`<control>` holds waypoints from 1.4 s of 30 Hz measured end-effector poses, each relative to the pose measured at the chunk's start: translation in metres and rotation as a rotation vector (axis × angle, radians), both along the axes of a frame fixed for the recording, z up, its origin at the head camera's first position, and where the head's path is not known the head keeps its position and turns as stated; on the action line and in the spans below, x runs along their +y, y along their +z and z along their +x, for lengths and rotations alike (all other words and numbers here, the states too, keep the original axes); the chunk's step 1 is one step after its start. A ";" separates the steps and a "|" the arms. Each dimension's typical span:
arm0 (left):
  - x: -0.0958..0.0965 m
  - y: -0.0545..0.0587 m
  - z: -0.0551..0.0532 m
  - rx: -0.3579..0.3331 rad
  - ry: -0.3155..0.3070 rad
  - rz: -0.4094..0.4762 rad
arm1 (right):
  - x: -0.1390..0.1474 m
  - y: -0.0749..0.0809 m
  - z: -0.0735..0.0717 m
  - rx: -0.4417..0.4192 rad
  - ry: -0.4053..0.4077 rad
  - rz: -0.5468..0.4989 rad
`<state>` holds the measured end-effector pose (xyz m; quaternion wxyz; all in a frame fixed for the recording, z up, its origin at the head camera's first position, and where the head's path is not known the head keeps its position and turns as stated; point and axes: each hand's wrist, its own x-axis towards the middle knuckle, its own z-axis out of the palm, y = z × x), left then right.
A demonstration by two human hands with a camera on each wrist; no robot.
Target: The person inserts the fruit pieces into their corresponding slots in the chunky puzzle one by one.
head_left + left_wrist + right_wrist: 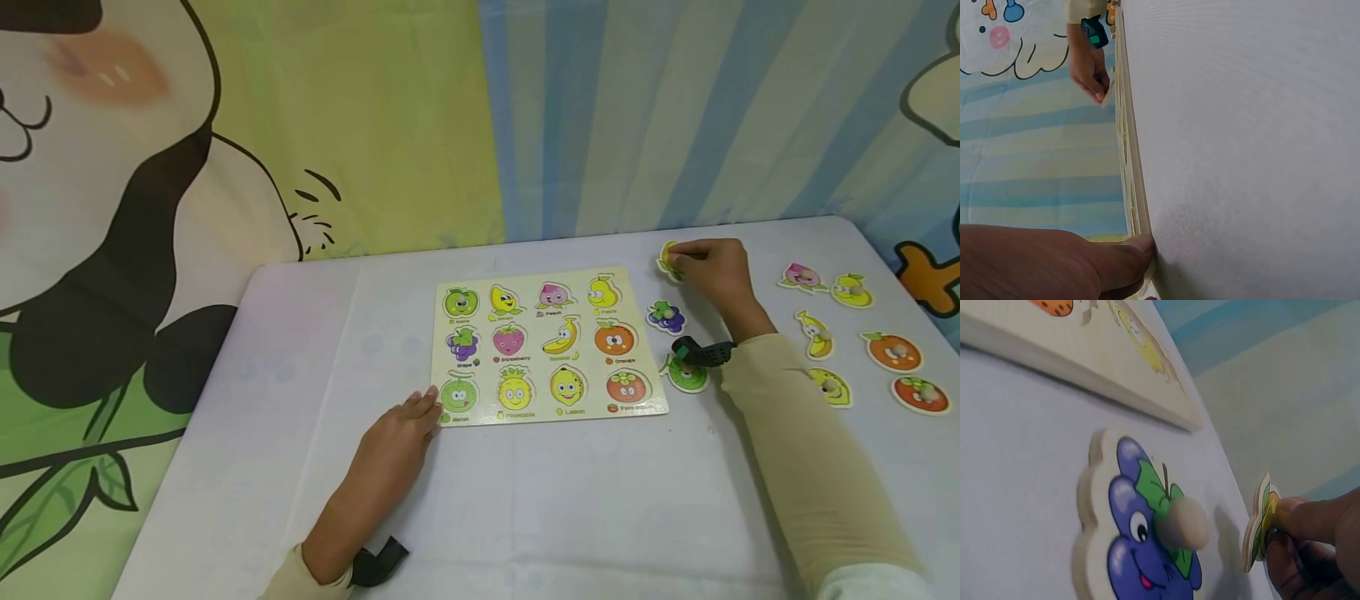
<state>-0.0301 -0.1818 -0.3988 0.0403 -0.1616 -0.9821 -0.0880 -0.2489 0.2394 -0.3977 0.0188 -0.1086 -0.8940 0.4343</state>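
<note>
My right hand (pixel 712 265) pinches a yellow fruit puzzle piece (pixel 1269 515) with green leaves, beyond the right back corner of the puzzle board (pixel 480 417). In the right wrist view, that piece is tilted up between thumb and fingers. My left hand (pixel 397 437) rests at the board's front left corner, its fingertips touching the edge. Pictures of fruits with printed names fill the board. The purple grape piece (pixel 666 317), with a wooden knob (pixel 1186 524), lies just in front of my right hand. Under my right wrist lies the green melon piece (pixel 686 377), partly covered by the wrist camera.
Farther right on the white table (pixel 570 508) lie a peach piece (pixel 802 277), a pear piece (pixel 852 290), a banana piece (pixel 814 335), an orange piece (pixel 892 352), a tomato piece (pixel 921 395) and a yellow piece (pixel 831 387) partly behind the sleeve. A printed cloth (pixel 375 125) hangs behind.
</note>
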 end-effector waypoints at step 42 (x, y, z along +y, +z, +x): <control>0.000 -0.001 -0.001 0.013 0.009 0.026 | -0.097 0.006 0.003 0.078 0.234 -0.062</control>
